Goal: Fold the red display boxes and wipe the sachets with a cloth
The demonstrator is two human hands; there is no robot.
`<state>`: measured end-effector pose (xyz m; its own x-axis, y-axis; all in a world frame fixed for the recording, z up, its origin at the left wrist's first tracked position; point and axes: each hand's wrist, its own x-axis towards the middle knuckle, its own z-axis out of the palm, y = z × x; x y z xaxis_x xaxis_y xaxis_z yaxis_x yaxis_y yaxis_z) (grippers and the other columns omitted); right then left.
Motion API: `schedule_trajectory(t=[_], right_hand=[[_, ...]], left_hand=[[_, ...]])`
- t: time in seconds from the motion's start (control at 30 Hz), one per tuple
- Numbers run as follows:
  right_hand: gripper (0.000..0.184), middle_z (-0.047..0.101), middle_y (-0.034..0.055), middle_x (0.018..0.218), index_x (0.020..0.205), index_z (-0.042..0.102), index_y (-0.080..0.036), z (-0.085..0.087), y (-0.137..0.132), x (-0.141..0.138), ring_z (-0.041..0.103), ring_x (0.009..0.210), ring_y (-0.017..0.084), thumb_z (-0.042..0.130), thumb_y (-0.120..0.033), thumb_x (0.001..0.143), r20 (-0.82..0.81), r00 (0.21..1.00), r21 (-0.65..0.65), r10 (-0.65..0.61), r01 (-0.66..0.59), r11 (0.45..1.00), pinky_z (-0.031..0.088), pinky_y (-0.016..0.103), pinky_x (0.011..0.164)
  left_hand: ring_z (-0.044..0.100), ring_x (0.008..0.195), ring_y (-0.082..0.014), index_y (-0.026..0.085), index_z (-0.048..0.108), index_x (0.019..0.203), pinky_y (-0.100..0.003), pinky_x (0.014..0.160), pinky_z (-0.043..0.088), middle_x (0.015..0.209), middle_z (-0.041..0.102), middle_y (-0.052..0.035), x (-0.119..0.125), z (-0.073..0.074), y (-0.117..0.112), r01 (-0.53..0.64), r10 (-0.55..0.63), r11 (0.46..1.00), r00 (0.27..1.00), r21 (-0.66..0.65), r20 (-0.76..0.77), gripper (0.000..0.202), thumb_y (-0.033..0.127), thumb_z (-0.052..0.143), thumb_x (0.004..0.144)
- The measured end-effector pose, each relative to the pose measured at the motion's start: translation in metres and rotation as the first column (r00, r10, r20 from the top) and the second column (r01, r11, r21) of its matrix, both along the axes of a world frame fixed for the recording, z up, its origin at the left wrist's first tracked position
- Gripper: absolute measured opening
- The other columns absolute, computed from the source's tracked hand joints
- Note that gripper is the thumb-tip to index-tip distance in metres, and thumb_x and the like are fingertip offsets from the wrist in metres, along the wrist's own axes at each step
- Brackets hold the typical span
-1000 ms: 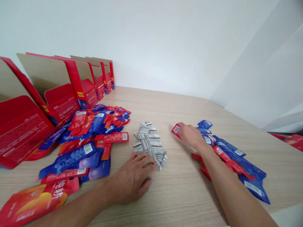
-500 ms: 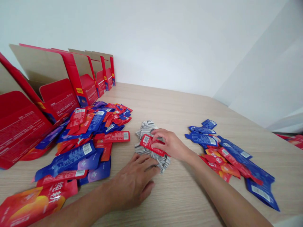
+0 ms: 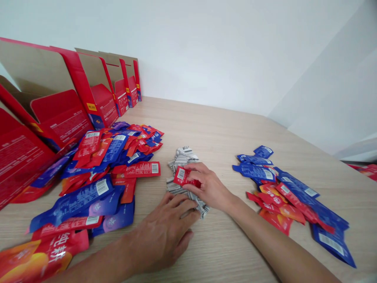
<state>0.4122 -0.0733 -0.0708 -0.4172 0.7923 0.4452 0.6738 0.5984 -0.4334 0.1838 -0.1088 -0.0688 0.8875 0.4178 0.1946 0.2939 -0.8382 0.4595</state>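
A small red sachet (image 3: pixel 181 175) with a barcode lies over a heap of white-and-black striped packets (image 3: pixel 186 156) mid-table. My right hand (image 3: pixel 207 184) has its thumb and fingers closed over the sachet's right part, hiding that end. At the near left edge of the heap rests my left hand (image 3: pixel 169 228), fingers stretched out and loosely bent, with no object visible in it. Its fingertips cover some striped packets. Just left of the heap is another red sachet (image 3: pixel 140 169), barcode side up.
A large pile of red and blue sachets (image 3: pixel 113 151) spreads over the left side. Behind it, open red cardboard boxes (image 3: pixel 63 118) stand in a row by the wall. Blue pouches (image 3: pixel 253 171) and red-orange sachets (image 3: pixel 277 200) lie beyond my right forearm.
My right hand has moved over more of the red sachet, covering its right end. My left hand stays by the striped packets. The view has shifted slightly.
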Motion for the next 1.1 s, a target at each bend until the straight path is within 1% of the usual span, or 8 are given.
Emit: schedule_trajectory(t=[0.3, 0.5, 0.6, 0.73, 0.87, 0.97, 1.03, 1.1], right_hand=[[0.002, 0.08, 0.0076, 0.118, 0.091, 0.079, -0.024, -0.007, 0.02, 0.028, 0.066, 0.117, 0.026, 0.079, -0.022, 0.092, -0.028, 1.0, -0.001, 0.004, -0.004, 1.0, 0.053, 0.046, 0.102], [0.01, 0.081, 0.0087, 0.116, 0.098, 0.081, -0.023, -0.002, 0.028, 0.05, 0.069, 0.114, 0.025, 0.071, -0.024, 0.098, 0.148, 0.981, -0.072, -0.126, 0.138, 0.988, 0.053, 0.04, 0.102], [0.024, 0.079, 0.0139, 0.114, 0.117, 0.076, -0.017, 0.004, 0.025, 0.053, 0.072, 0.106, 0.025, 0.057, -0.026, 0.105, 0.342, 0.896, -0.038, -0.283, 0.314, 0.949, 0.052, 0.036, 0.099], [0.035, 0.078, 0.0164, 0.102, 0.134, 0.064, -0.013, 0.012, 0.021, 0.055, 0.074, 0.093, 0.027, 0.045, -0.019, 0.106, 0.504, 0.709, 0.031, -0.493, 0.555, 0.831, 0.052, 0.032, 0.085], [0.033, 0.079, 0.0133, 0.105, 0.128, 0.065, -0.017, 0.016, 0.022, 0.054, 0.074, 0.09, 0.026, 0.045, -0.02, 0.103, 0.16, 0.812, -0.045, -0.561, 0.574, 0.818, 0.053, 0.033, 0.081], [0.032, 0.078, 0.0069, 0.097, 0.129, 0.06, -0.019, 0.012, 0.024, 0.042, 0.073, 0.079, 0.022, 0.049, -0.03, 0.101, -0.244, 0.866, -0.263, -0.437, 0.375, 0.889, 0.055, 0.031, 0.071], [0.035, 0.076, 0.0034, 0.091, 0.13, 0.058, -0.019, 0.008, 0.025, 0.03, 0.07, 0.074, 0.02, 0.057, -0.029, 0.096, -0.311, 0.883, -0.337, -0.351, 0.243, 0.91, 0.055, 0.031, 0.068], [0.027, 0.075, 0.005, 0.096, 0.119, 0.062, -0.019, 0.004, 0.023, 0.02, 0.07, 0.083, 0.02, 0.062, -0.021, 0.092, -0.219, 0.93, -0.266, -0.294, 0.233, 0.935, 0.056, 0.034, 0.079]], left_hand=[[0.051, 0.137, -0.0279, 0.027, 0.055, 0.135, -0.055, 0.121, 0.033, 0.147, 0.061, -0.0037, -0.001, 0.0, -0.001, -0.015, 0.015, 1.0, 1.0, 0.008, 0.028, 0.04, 0.015, 0.056, 0.097], [0.051, 0.137, -0.028, 0.026, 0.055, 0.134, -0.054, 0.119, 0.034, 0.147, 0.061, -0.0039, -0.003, 0.0, -0.001, -0.014, 0.014, 1.0, 0.999, 0.025, 0.031, 0.041, 0.013, 0.056, 0.096], [0.053, 0.134, -0.0273, 0.026, 0.057, 0.131, -0.052, 0.118, 0.034, 0.143, 0.063, -0.0046, -0.003, 0.0, 0.0, -0.011, 0.01, 1.0, 0.999, 0.025, 0.045, 0.039, 0.012, 0.057, 0.095], [0.053, 0.133, -0.0265, 0.025, 0.058, 0.13, -0.05, 0.119, 0.034, 0.141, 0.064, -0.0037, -0.002, 0.001, 0.0, -0.01, 0.008, 0.999, 0.999, 0.031, 0.053, 0.038, 0.013, 0.059, 0.094], [0.053, 0.134, -0.0271, 0.025, 0.058, 0.131, -0.051, 0.119, 0.033, 0.143, 0.063, -0.0044, -0.002, 0.001, 0.001, -0.009, 0.006, 0.999, 0.999, 0.052, 0.053, 0.039, 0.013, 0.058, 0.094], [0.054, 0.132, -0.0267, 0.024, 0.059, 0.128, -0.05, 0.118, 0.035, 0.14, 0.064, -0.0043, -0.001, 0.002, 0.001, -0.004, 0.001, 0.999, 0.999, 0.053, 0.053, 0.037, 0.012, 0.059, 0.093], [0.054, 0.131, -0.0264, 0.024, 0.059, 0.127, -0.049, 0.117, 0.036, 0.139, 0.065, -0.0043, -0.001, 0.002, 0.001, -0.006, 0.002, 0.998, 0.998, 0.055, 0.066, 0.038, 0.012, 0.059, 0.092], [0.054, 0.132, -0.0265, 0.024, 0.059, 0.128, -0.048, 0.117, 0.036, 0.139, 0.065, -0.0047, -0.001, 0.001, 0.001, -0.009, 0.004, 0.998, 0.997, 0.059, 0.083, 0.038, 0.012, 0.059, 0.092]])
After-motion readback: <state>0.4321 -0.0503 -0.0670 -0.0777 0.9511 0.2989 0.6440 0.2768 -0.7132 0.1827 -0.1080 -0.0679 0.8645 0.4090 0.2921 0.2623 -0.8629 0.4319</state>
